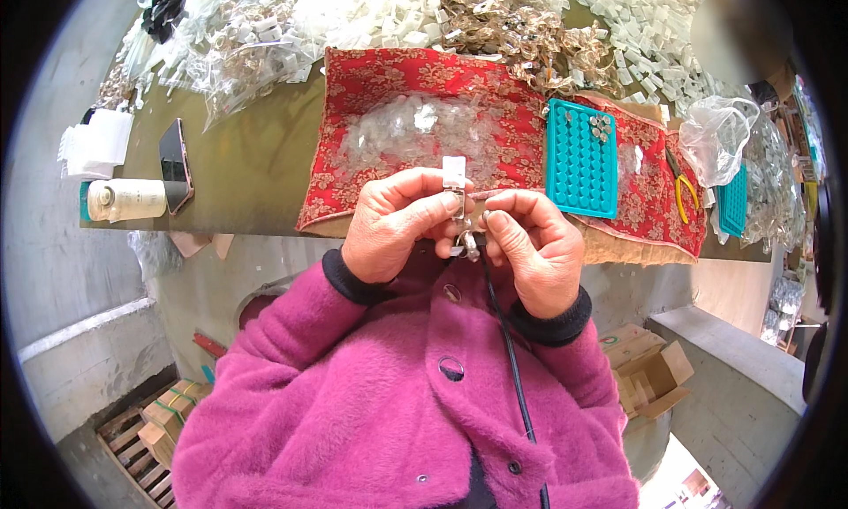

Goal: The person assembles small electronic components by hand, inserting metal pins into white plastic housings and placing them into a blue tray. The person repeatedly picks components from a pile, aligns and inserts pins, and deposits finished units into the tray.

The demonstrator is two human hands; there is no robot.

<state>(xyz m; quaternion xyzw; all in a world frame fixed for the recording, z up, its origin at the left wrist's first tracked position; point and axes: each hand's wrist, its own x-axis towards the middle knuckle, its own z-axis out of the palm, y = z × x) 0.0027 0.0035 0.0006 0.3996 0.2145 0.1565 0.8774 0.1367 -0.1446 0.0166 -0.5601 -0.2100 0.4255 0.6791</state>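
Head view — left hand (389, 224) pinches white-and-clear tag (454, 170), long axis fore-aft through the grip, metallic piece (469, 243) just below it — right hand (535, 246) just rightward, can't tell if its pinch holds anything.

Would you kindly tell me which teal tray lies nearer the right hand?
The teal tray just beyond the right hand, with small round pieces at its far end; the other tray lies farther right, past the yellow-handled tool.
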